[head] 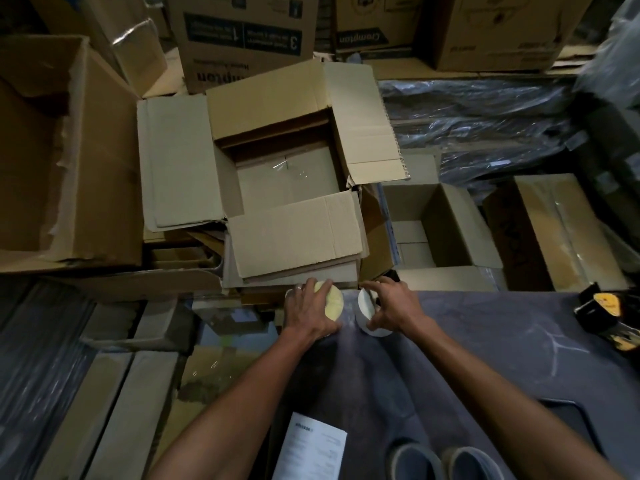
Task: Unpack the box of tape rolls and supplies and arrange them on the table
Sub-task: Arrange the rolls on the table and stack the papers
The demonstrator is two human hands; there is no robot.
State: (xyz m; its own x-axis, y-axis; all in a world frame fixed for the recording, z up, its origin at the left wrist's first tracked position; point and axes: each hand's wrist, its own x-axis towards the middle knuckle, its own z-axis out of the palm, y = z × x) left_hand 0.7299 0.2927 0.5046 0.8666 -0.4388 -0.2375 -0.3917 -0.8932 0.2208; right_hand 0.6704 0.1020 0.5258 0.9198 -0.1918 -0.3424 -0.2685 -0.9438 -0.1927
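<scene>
I have a roll in each grip at the far edge of the dark worktop [485,341]. My left hand [310,311] is curled over a yellowish tape roll [333,301], fingers over its top and thumb down the near side. My right hand [391,306] pinches a white tape roll [366,306] between thumb and fingers, closed round its rim. The two rolls stand on edge, just beside each other and not quite touching.

I judge these rolls light and stiff, round the outside, with a hard core, so they should take a firm squeeze without harm. Smooth wound tape may slip, and on edge they will want to roll; I would grip across the flat faces or hook a finger through the core, then lay them flat.

Beyond my hands sits the open cardboard box [287,161], its near flap [298,233] hanging toward me; its floor looks bare, though I cannot see into every corner. A smaller open box [436,223] lies to the right. A tape dispenser [606,313] rests at the right edge of the worktop, and a printed sheet [311,445] lies near me. Neither blocks the bare stretch between them.
</scene>
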